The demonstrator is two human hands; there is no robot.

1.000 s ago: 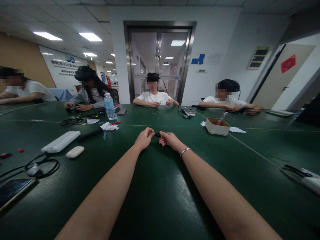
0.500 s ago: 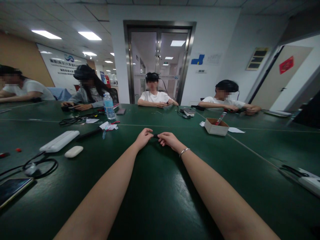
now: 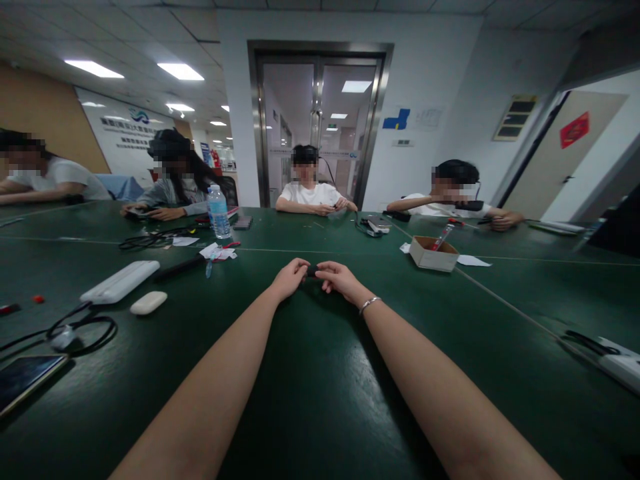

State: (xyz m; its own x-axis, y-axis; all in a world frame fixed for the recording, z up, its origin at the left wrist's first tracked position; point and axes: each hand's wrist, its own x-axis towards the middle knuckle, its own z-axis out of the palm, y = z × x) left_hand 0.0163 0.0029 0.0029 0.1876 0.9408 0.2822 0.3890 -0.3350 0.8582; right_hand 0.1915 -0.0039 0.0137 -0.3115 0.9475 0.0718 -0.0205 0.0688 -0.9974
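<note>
Between my two hands, just above the dark green table (image 3: 310,373), is a small black object (image 3: 312,271); its kind is too small to make out. My left hand (image 3: 290,279) grips its left end, fingers curled toward the thumb. The right end is pinched by thumb and fingers of my right hand (image 3: 341,279). Most of the object is covered by the fingers. A silver bracelet (image 3: 370,305) circles my right wrist.
On the left lie a white power bank (image 3: 120,283), a white case (image 3: 149,303), a phone (image 3: 30,380) and a black cable (image 3: 97,337). A water bottle (image 3: 219,213) stands beyond. An open box (image 3: 434,257) sits right. Several people sit across the table.
The fingers of my left hand have closed in on the black object's left end. My right hand has barely shifted. Across the table, the person at right has raised one arm toward the head.
</note>
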